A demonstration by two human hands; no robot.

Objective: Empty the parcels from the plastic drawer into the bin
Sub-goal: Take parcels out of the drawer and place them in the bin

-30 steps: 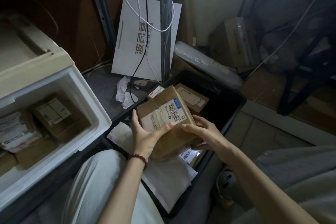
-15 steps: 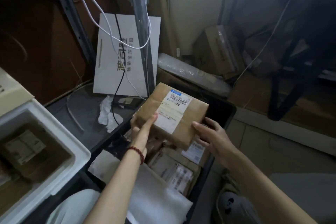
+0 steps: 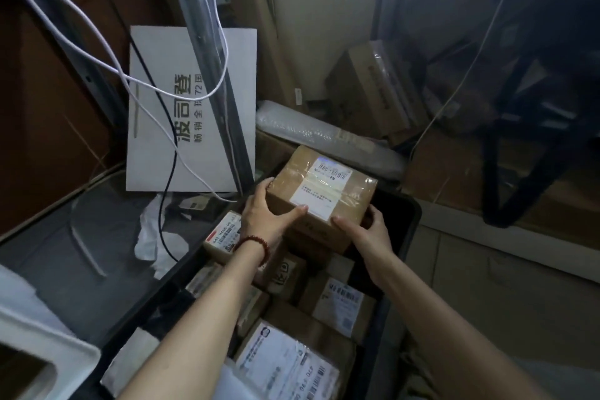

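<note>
A brown cardboard parcel (image 3: 321,187) with a white shipping label sits at the far end of the black bin (image 3: 410,214), over other parcels. My left hand (image 3: 266,214) grips its near left corner, thumb on top. My right hand (image 3: 363,230) holds its near right corner, fingers curled round the edge. Several labelled parcels (image 3: 341,302) fill the bin below my forearms. Only a white corner of the plastic drawer (image 3: 55,354) shows at the bottom left.
A white printed board (image 3: 194,107) leans behind a metal shelf post (image 3: 211,58), with white and black cables hanging across it. Crumpled white paper (image 3: 156,237) lies on the grey floor. Cardboard boxes (image 3: 373,91) and a bubble-wrapped roll (image 3: 318,133) crowd the wall behind the bin.
Both hands carried the parcel away from me to the bin's far end and lowered it there. The view swung right, so the drawer slid almost out of sight.
</note>
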